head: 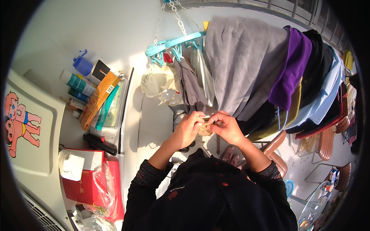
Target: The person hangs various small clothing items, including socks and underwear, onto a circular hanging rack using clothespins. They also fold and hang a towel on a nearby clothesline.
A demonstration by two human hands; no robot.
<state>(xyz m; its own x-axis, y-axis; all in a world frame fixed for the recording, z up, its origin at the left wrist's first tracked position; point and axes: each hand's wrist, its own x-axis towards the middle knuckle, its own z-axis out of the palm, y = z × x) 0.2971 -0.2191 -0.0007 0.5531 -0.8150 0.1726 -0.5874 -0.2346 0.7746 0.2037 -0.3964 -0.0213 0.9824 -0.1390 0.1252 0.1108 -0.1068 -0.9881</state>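
Note:
My left hand [187, 127] and my right hand [227, 127] meet in front of my chest, both gripping a small beige cloth item [204, 129]. Thumbs and fingertips pinch its upper edge from either side. What exactly the item is cannot be told, since the fingers cover part of it. Just beyond my hands hang a grey-brown garment [189, 83] and a big grey towel or blanket [245, 57]. A turquoise clip hanger [176, 43] on white chains holds several smaller pieces of laundry.
On the right hang a purple garment [290, 69] and a light blue shirt [323, 89]. Brown chairs [274, 150] and a glass table [313, 202] stand below. At left are an orange box [99, 101], spray cans [81, 86], red bags [86, 184] and a white appliance [31, 176].

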